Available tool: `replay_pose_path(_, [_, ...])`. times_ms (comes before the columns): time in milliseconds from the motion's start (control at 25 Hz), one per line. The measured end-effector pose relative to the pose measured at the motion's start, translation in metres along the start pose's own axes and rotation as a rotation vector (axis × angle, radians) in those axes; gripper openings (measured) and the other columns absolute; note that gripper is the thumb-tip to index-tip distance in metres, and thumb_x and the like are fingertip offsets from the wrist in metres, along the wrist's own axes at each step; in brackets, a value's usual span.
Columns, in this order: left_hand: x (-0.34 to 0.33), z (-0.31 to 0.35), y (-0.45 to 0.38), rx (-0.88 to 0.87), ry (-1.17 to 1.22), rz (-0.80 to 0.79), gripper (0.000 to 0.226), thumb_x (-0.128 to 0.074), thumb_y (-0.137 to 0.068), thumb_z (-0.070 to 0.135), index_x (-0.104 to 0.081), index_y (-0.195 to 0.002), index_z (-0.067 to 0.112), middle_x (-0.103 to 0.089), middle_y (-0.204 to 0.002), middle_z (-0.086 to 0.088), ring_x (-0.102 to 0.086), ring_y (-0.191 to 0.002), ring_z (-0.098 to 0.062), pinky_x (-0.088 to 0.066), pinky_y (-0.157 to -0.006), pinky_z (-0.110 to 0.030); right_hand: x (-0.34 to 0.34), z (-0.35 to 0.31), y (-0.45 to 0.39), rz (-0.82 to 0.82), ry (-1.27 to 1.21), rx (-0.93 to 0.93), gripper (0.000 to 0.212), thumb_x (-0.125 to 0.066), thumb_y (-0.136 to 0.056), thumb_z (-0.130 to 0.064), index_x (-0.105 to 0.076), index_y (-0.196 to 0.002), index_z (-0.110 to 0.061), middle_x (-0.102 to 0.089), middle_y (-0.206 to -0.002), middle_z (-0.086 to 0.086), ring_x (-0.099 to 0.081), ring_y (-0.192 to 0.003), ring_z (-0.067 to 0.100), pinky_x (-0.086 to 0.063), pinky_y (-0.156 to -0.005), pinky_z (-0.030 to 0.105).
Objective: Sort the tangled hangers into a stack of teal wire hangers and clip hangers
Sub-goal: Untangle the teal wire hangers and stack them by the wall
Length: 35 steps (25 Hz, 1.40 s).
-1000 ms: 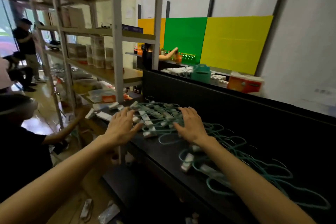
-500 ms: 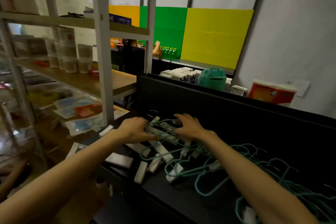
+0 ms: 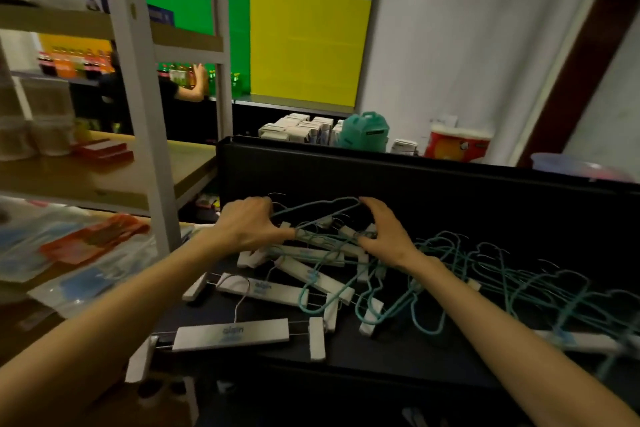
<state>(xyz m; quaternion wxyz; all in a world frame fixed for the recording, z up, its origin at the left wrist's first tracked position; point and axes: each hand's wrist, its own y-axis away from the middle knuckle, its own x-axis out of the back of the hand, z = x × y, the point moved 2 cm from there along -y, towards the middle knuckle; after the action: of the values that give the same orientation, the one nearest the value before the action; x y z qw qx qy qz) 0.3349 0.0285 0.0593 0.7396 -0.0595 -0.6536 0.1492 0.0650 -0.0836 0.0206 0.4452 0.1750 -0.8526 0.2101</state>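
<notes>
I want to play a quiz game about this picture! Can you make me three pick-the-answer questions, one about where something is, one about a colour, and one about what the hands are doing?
1. Where is the nearest clip hanger?
A. On the wooden shelf
B. At the near edge of the black table
C. On the floor

2. What colour are the wire hangers?
A. Red
B. Teal
C. Yellow

3. What are the left hand and right hand doing?
A. Resting in pockets
B. Holding one teal hanger above the pile
C. Waving

Answers: 1 B, it lies by the table's front edge. 2 B, the wires look teal. 3 B, both hands grip its ends.
</notes>
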Motion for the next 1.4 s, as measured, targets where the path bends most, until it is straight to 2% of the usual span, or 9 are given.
replay_pose_path(160, [-0.013, -0.003, -0.004, -0.021, 0.097, 0.064, 0.058, -0.054, -0.073, 0.081, -0.057, -0.088, 0.025, -0.059, -0.078, 0.008, -0.056, -0.067, -0.011, -0.047, -0.060, -0.030, 0.009, -0.004, 0.018, -0.158, 0.200, -0.032, 0.089, -0.060, -0.076, -0.059, -0.034, -0.153, -0.024, -0.037, -0.157, 0.003, -0.034, -0.144, 0.025, -0.035, -0.114, 0.041])
replay_pose_path(240, [-0.022, 0.003, -0.002, -0.031, 0.128, 0.068, 0.056, -0.054, -0.075, 0.080, -0.055, -0.090, 0.026, -0.057, -0.081, 0.008, -0.054, -0.068, -0.010, -0.045, -0.060, -0.031, 0.006, -0.010, 0.019, -0.235, 0.321, -0.006, 0.085, -0.058, -0.081, -0.066, -0.038, -0.152, -0.024, -0.040, -0.156, 0.003, -0.035, -0.143, 0.026, -0.034, -0.115, 0.043])
replay_pose_path(400, [-0.034, 0.013, 0.003, -0.052, 0.153, 0.088, 0.050, -0.057, -0.079, 0.074, -0.054, -0.093, 0.026, -0.055, -0.086, 0.009, -0.052, -0.072, -0.010, -0.038, -0.060, -0.031, -0.003, -0.019, 0.026, -0.403, 0.487, 0.065, 0.113, -0.040, -0.067, -0.098, -0.019, -0.158, -0.035, -0.018, -0.166, -0.003, -0.015, -0.152, 0.024, -0.018, -0.122, 0.049])
replay_pose_path(560, [-0.038, 0.009, 0.005, -0.038, 0.167, 0.080, 0.060, -0.054, -0.077, 0.080, -0.058, -0.099, 0.025, -0.060, -0.092, 0.007, -0.058, -0.078, -0.013, -0.052, -0.069, -0.035, 0.007, -0.026, 0.034, -0.460, 0.599, 0.178, 0.131, -0.047, -0.054, -0.103, -0.012, -0.159, -0.033, -0.013, -0.167, -0.006, -0.016, -0.152, 0.021, -0.019, -0.122, 0.047])
replay_pose_path(680, [-0.037, 0.009, 0.006, -0.050, 0.187, 0.088, 0.060, -0.055, -0.077, 0.079, -0.060, -0.103, 0.025, -0.062, -0.096, 0.007, -0.059, -0.082, -0.012, -0.054, -0.073, -0.035, 0.011, -0.031, 0.023, -0.419, 0.631, 0.239, 0.127, -0.053, -0.052, -0.100, -0.030, -0.155, -0.029, -0.036, -0.155, -0.004, -0.040, -0.137, 0.022, -0.039, -0.110, 0.039])
replay_pose_path(840, [-0.031, 0.010, 0.008, -0.052, 0.206, 0.138, 0.063, -0.057, -0.077, 0.079, -0.061, -0.109, 0.025, -0.061, -0.101, 0.007, -0.059, -0.085, -0.011, -0.053, -0.073, -0.033, 0.010, -0.037, 0.016, -0.343, 0.629, 0.290, 0.117, -0.058, -0.056, -0.096, -0.040, -0.149, -0.026, -0.045, -0.135, -0.004, -0.048, -0.118, 0.020, -0.042, -0.094, 0.031])
replay_pose_path(1080, [-0.026, 0.005, 0.011, -0.071, 0.276, 0.252, 0.074, -0.059, -0.080, 0.074, -0.052, -0.131, 0.020, -0.058, -0.121, 0.004, -0.061, -0.091, -0.012, -0.054, -0.076, -0.033, 0.018, -0.041, 0.013, -0.050, 0.587, 0.368, 0.117, -0.053, -0.055, -0.098, -0.045, -0.144, -0.024, -0.043, -0.134, -0.001, -0.043, -0.119, 0.019, -0.038, -0.106, 0.037])
replay_pose_path(1200, [-0.028, 0.015, 0.004, -0.159, 0.338, 0.275, 0.075, -0.065, -0.081, 0.065, -0.046, -0.136, 0.017, -0.057, -0.126, -0.001, -0.059, -0.109, -0.018, -0.051, -0.091, -0.037, 0.030, -0.025, 0.025, 0.118, 0.575, 0.299, 0.111, -0.052, -0.059, -0.097, -0.050, -0.140, -0.021, -0.049, -0.137, -0.001, -0.043, -0.126, 0.019, -0.034, -0.110, 0.041])
replay_pose_path(1400, [-0.038, 0.081, -0.017, -0.220, 0.377, 0.184, 0.085, -0.063, -0.085, 0.065, -0.033, -0.148, 0.017, -0.058, -0.134, -0.008, -0.059, -0.116, -0.024, -0.052, -0.095, -0.042, 0.063, 0.035, 0.078, 0.221, 0.605, 0.087, 0.111, -0.045, -0.061, -0.098, -0.054, -0.140, -0.020, -0.055, -0.137, 0.001, -0.045, -0.128, 0.024, -0.034, -0.108, 0.043])
